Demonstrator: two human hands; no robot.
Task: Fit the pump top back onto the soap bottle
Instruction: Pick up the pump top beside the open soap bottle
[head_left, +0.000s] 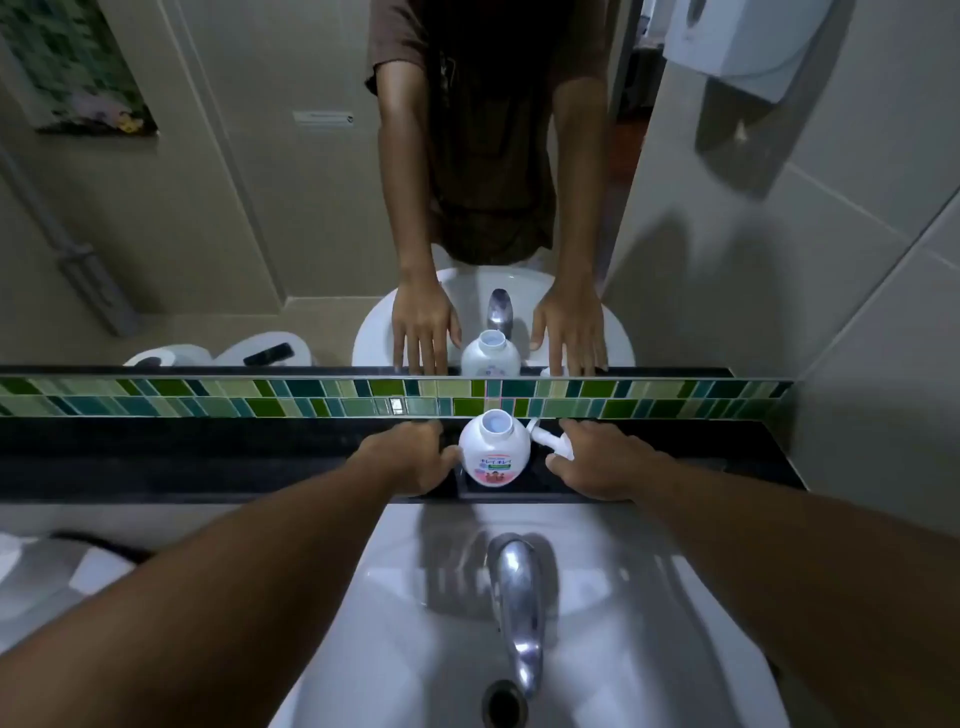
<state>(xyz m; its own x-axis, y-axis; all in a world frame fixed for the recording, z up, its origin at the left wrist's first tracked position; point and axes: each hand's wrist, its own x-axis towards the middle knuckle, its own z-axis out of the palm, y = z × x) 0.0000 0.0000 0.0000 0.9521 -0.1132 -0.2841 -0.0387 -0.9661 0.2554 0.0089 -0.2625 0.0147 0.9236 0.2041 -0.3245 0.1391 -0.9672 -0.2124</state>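
A: Head view: soap bottle (495, 453) stands uncapped between our hands; left hand (410, 457), spread, touches it to steady it.

B: Right hand (602, 460), loosely open, grasps nothing; pump top (551, 440) lies at its fingertips, ready for pickup.

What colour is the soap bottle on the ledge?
White, with a pink-and-red label; the soap bottle shows best in the head view.

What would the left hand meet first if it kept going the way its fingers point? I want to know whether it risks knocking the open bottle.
Probably the tiled strip behind the black ledge: the left hand points past the soap bottle, thumb near its side.
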